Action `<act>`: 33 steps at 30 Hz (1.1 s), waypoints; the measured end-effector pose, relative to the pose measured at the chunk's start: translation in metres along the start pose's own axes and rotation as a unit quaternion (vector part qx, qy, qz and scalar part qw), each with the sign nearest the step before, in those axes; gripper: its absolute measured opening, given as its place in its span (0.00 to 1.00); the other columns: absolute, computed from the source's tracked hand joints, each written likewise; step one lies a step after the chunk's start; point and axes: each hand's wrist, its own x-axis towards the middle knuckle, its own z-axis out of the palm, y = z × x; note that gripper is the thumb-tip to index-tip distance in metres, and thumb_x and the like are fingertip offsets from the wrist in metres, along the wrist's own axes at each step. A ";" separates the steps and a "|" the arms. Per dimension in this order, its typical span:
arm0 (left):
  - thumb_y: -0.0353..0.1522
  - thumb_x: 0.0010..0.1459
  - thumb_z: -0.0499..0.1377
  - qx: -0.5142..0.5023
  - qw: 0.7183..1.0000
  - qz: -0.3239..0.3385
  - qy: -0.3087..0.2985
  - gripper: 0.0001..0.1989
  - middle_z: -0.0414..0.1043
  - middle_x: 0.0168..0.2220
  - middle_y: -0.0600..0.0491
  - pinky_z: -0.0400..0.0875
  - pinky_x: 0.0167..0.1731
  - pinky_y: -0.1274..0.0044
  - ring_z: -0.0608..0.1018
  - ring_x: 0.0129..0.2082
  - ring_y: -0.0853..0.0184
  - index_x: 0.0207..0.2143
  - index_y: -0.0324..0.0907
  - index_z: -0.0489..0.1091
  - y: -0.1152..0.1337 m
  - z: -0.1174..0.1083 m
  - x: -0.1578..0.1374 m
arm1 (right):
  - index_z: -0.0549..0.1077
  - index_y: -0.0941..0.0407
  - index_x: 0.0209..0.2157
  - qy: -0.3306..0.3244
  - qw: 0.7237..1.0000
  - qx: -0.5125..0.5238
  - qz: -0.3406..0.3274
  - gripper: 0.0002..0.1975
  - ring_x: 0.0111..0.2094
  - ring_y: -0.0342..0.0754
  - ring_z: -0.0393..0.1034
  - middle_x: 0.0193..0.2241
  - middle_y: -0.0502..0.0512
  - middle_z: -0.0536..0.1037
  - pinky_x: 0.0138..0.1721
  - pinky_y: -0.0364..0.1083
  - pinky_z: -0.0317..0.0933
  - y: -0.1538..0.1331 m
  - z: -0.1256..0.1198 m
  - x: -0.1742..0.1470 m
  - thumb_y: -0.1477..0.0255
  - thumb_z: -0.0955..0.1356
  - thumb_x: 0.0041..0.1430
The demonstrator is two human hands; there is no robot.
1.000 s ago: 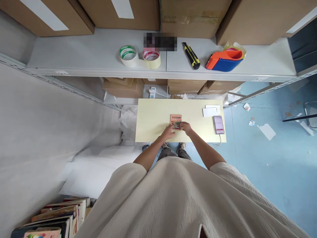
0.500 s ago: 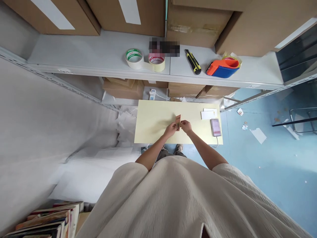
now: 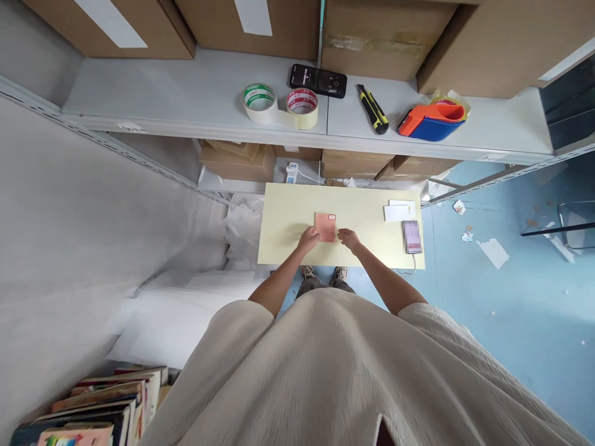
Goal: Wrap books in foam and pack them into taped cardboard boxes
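A small salmon-pink booklet (image 3: 325, 227) with a pale rounded label in its upper right corner is held just over the cream table (image 3: 283, 210). My left hand (image 3: 308, 238) grips its lower left edge, thumb lying on the cover. To the right of the booklet, a small gap away, is my right hand (image 3: 348, 238). Its fingers are bent and a little apart, with nothing visible in them.
White cards (image 3: 398, 212) and a blurred phone (image 3: 411, 236) with a cable lie at the table's right. On the shelf above are tape rolls (image 3: 302, 108), a black phone (image 3: 318, 80), a utility knife (image 3: 372, 109) and a tape dispenser (image 3: 432, 121). Books (image 3: 106, 402) are stacked lower left.
The booklet has turned from a narrow, slanted view to show its pink cover flat. My right hand has come away from it; my left hand has shifted slightly left, still holding it.
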 end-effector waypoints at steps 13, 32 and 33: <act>0.30 0.64 0.65 0.031 0.999 -0.018 -0.042 0.23 0.84 0.62 0.47 0.77 0.62 0.66 0.83 0.64 0.52 0.62 0.46 0.77 0.004 0.001 -0.020 | 0.83 0.54 0.50 0.012 0.998 0.054 0.024 0.22 0.50 0.56 0.83 0.48 0.62 0.88 0.46 0.49 0.74 0.002 0.015 -0.001 0.67 0.75 0.51; 0.50 0.79 0.53 -0.184 0.981 0.040 -0.035 0.26 0.83 0.61 0.39 0.79 0.61 0.65 0.85 0.61 0.55 0.60 0.41 0.77 0.026 0.039 -0.009 | 0.81 0.55 0.52 -0.022 0.997 0.005 -0.073 0.16 0.36 0.48 0.82 0.42 0.57 0.88 0.38 0.44 0.74 -0.009 -0.006 -0.007 0.66 0.76 0.64; 0.51 0.80 0.51 -0.168 0.984 0.048 -0.017 0.26 0.84 0.61 0.39 0.80 0.60 0.65 0.86 0.60 0.56 0.61 0.42 0.76 0.023 0.035 -0.009 | 0.81 0.55 0.52 -0.039 0.996 0.010 -0.077 0.15 0.36 0.48 0.83 0.43 0.58 0.88 0.38 0.44 0.74 -0.010 -0.002 -0.007 0.65 0.75 0.66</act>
